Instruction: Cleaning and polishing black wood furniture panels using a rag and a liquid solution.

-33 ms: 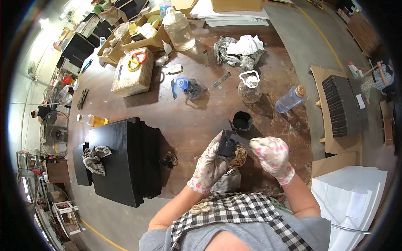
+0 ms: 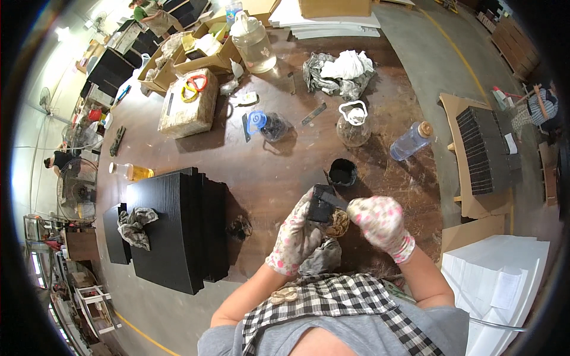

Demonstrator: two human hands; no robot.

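Note:
Both of my hands wear white gloves with pink spots. My left hand (image 2: 295, 234) is closed around a small black block (image 2: 321, 204), holding it up over the near part of the table. Closed fingers of my right hand (image 2: 380, 224) grip a flat grey scraper blade (image 2: 337, 202), which reaches over the block's right side. The blade's held end is hidden in the glove. Just beyond the block stands a small cup (image 2: 356, 176) with a black inside. Below the block sits a round brownish container (image 2: 338, 222), partly covered, beside a grey rag (image 2: 322, 258).
Stacked black panels (image 2: 169, 225) with a crumpled rag (image 2: 137, 227) stand left on the brown table (image 2: 214, 160). Farther out are a blue-topped bottle (image 2: 270, 126), a white-handled jug (image 2: 354, 127), a cork-topped bottle (image 2: 411, 142), a wrapped box (image 2: 189, 107) and a rag heap (image 2: 341, 71).
My right hand has shifted slightly left, and the scraper blade now shows over the block's right side. My left hand and the block have barely moved.

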